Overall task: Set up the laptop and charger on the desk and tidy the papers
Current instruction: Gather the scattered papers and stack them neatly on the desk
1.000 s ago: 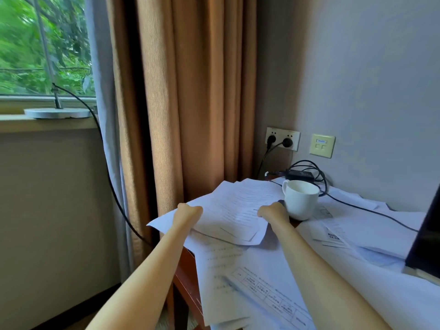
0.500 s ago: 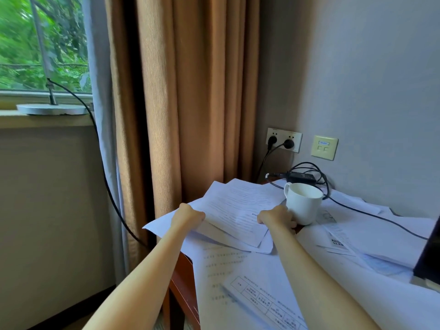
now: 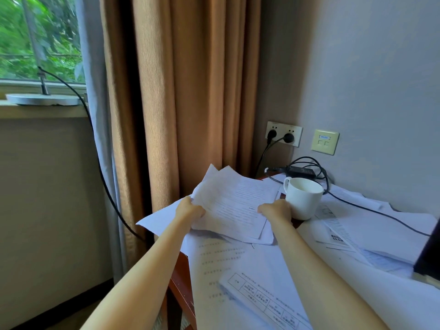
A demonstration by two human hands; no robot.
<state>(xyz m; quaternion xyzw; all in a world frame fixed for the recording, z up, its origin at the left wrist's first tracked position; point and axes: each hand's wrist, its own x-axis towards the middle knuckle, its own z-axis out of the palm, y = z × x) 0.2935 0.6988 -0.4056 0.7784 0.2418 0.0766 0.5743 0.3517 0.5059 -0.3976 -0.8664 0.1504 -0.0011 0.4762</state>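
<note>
Papers [image 3: 234,203] between both hands [image 3: 190,211], long axis toward the wall

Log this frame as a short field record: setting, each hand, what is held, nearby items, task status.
setting: desk in a corner, by a curtain
left hand: grips the left edge of a sheaf of papers
right hand: grips its right edge, beside the white mug
sheaf: far end lifted off the desk
charger: behind the mug, cable trailing right
loose sheets: scattered over the desk
status: tidying under way, not finished
</note>
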